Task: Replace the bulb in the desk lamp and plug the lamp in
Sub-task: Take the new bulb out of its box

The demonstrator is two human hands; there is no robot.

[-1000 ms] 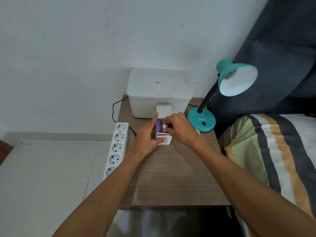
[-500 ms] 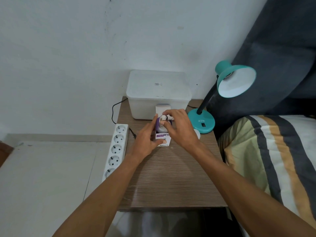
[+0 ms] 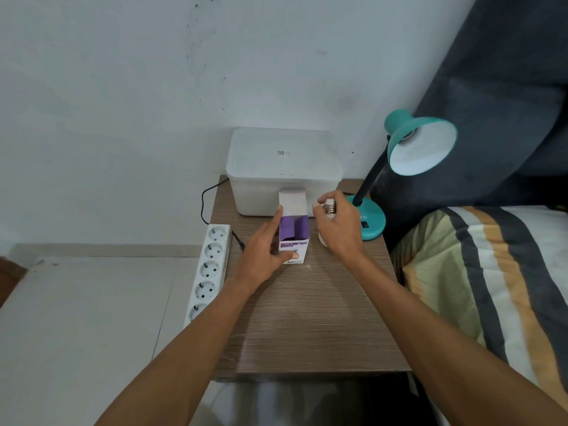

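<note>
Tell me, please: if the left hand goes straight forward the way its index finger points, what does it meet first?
Most likely the white plastic container behind the open bulb box that the left hand holds; depth between them is hard to judge.

Bulb [image 3: 329, 207] globe mostly behind right hand [image 3: 339, 229]; box [image 3: 293, 238] print unreadable.
</note>
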